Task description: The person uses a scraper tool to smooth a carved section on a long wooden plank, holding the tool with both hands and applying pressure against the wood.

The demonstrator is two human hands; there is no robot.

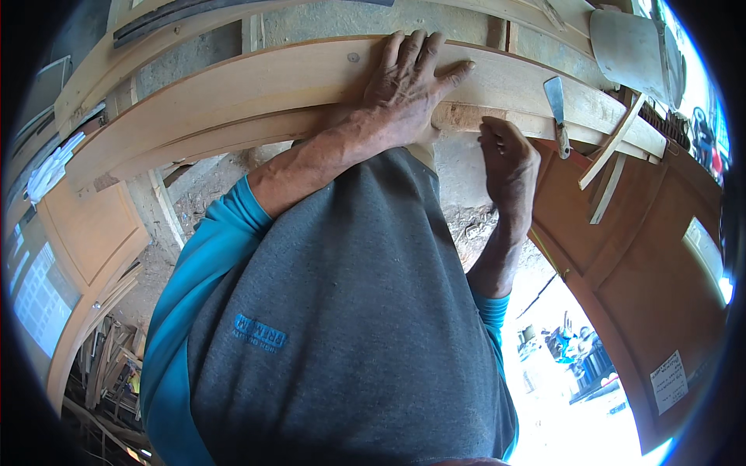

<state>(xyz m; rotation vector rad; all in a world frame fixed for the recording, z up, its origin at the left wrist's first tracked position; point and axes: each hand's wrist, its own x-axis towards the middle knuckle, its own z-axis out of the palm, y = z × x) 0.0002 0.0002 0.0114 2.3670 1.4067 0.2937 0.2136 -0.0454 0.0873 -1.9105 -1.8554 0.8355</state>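
Observation:
A long pale wooden board (256, 85) runs across the top of the view, bending with the lens. My left hand (408, 85) lies flat on its face, fingers spread, holding nothing. Just right of it, along the near edge, is a rough brownish patch (470, 116). Beside that patch is my right hand (510, 155), its fingers curled in; whatever they hold, if anything, is hidden. Farther right a putty knife (555, 101) rests on the board, its wooden handle toward me.
Thin wood strips (614, 144) lean at the board's right end. Brown panelled doors stand at right (622, 233) and left (89, 225). Scrap wood (105, 365) piles at lower left. A pale curved container (633, 54) is at upper right, and a white cloth (53, 171) at far left.

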